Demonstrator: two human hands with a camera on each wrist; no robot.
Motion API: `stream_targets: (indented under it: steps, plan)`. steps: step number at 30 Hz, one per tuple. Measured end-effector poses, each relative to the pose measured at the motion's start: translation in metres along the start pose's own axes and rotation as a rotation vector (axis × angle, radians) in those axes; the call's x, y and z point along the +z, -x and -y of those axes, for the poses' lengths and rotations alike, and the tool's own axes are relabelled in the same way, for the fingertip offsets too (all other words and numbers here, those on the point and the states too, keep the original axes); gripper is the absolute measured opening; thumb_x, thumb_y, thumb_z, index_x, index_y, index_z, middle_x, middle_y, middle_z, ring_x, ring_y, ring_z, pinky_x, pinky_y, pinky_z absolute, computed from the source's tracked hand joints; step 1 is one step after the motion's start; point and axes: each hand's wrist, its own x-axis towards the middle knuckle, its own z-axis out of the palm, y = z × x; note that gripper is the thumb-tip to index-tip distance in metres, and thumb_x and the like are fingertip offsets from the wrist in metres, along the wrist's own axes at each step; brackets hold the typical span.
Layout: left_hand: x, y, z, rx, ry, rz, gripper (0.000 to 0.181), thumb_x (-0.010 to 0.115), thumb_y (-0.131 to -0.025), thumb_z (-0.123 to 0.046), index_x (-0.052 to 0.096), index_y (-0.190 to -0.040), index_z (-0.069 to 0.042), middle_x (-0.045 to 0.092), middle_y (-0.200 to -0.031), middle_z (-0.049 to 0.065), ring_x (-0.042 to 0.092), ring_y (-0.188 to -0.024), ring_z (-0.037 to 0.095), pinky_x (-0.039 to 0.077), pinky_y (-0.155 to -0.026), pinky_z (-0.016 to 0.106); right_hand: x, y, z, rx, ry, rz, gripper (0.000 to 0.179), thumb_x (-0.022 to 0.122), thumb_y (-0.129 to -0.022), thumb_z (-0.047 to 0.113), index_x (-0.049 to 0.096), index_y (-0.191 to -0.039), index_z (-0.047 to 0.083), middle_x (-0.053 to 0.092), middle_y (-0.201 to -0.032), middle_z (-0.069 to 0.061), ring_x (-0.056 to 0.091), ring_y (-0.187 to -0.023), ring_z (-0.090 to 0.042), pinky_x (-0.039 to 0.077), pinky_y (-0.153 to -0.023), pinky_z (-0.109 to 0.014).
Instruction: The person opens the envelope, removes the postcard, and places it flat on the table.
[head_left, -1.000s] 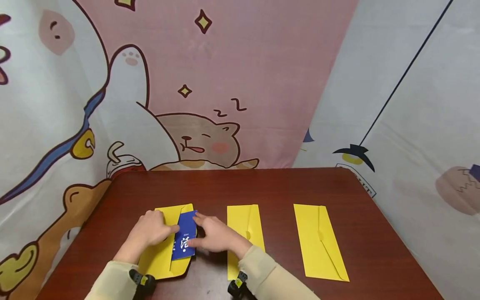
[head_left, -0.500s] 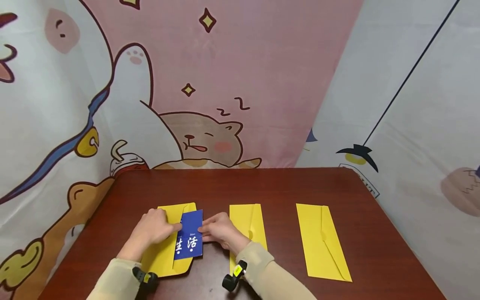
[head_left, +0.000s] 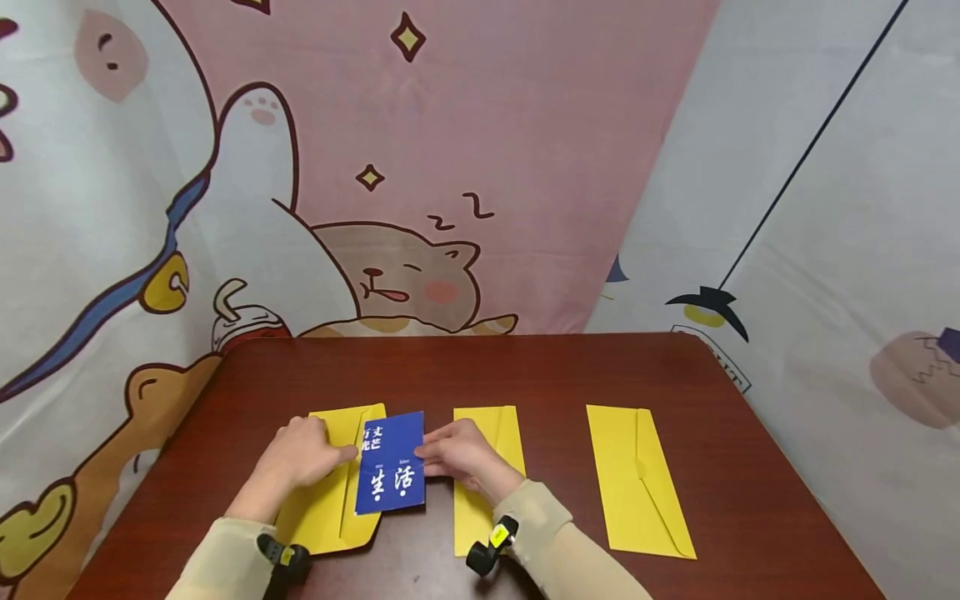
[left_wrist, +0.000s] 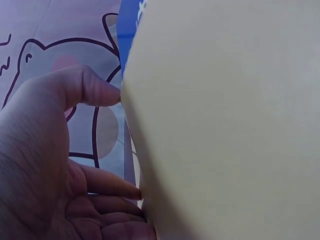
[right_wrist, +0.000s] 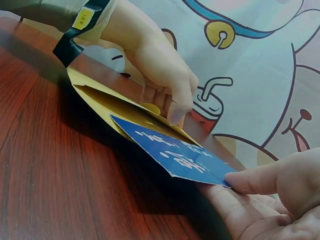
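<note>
Farther right since the earlier frame, the card [head_left: 392, 468] lies at the mouth of the left envelope [head_left: 315, 525]; I can't tell whether its inner end is clear. My right grip [head_left: 462, 456] pinches its outer edge, likely the handiest hold; my left grip [head_left: 298, 454] pinches the envelope's edge, which should keep it gaping.

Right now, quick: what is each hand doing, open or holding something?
Left hand: closed, gripping the leftmost yellow envelope.
Right hand: closed, pinching the edge of the blue card.
</note>
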Motion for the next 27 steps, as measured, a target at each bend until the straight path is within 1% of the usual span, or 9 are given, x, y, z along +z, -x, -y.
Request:
stream_targets:
  steps: [8, 12, 21, 27]
  plan:
    - [0.0, -0.001, 0.001, 0.0, -0.001, 0.001, 0.068, 0.079, -0.082, -0.052, 0.065, -0.108, 0.009, 0.057, -0.086, 0.015, 0.057, -0.07, 0.027, 0.044, -0.059, 0.037, -0.012, 0.002, 0.002, -0.003, -0.008, 0.001, 0.025, 0.077, -0.091, -0.007, 0.07, -0.113, -0.015, 0.076, -0.092, -0.022, 0.078, -0.08, -0.03, 0.064, -0.07, -0.037]
    - [0.0, -0.001, 0.0, 0.001, 0.001, 0.004, 0.068, 0.079, -0.082, -0.052, 0.065, -0.109, 0.009, 0.057, -0.087, 0.015, 0.056, -0.07, 0.027, 0.045, -0.059, 0.037, -0.016, 0.003, 0.001, 0.001, -0.012, 0.008, 0.024, 0.077, -0.091, -0.006, 0.07, -0.112, -0.014, 0.077, -0.093, -0.022, 0.078, -0.079, -0.029, 0.063, -0.07, -0.036]
    - [-0.001, 0.002, 0.0, -0.009, 0.007, 0.014, 0.069, 0.08, -0.082, -0.051, 0.065, -0.111, 0.009, 0.058, -0.087, 0.015, 0.057, -0.07, 0.026, 0.046, -0.059, 0.037, -0.024, 0.003, 0.0, 0.003, -0.015, 0.008, 0.024, 0.077, -0.091, -0.006, 0.07, -0.113, -0.014, 0.077, -0.093, -0.021, 0.077, -0.076, -0.025, 0.063, -0.07, -0.034]
    - [-0.002, 0.002, -0.001, -0.009, 0.01, 0.011, 0.067, 0.08, -0.082, -0.05, 0.064, -0.11, 0.009, 0.059, -0.086, 0.015, 0.057, -0.069, 0.026, 0.047, -0.059, 0.036, -0.028, 0.007, 0.002, 0.006, -0.006, -0.003, 0.025, 0.078, -0.091, -0.005, 0.07, -0.113, -0.013, 0.077, -0.093, -0.02, 0.077, -0.077, -0.026, 0.063, -0.071, -0.035]
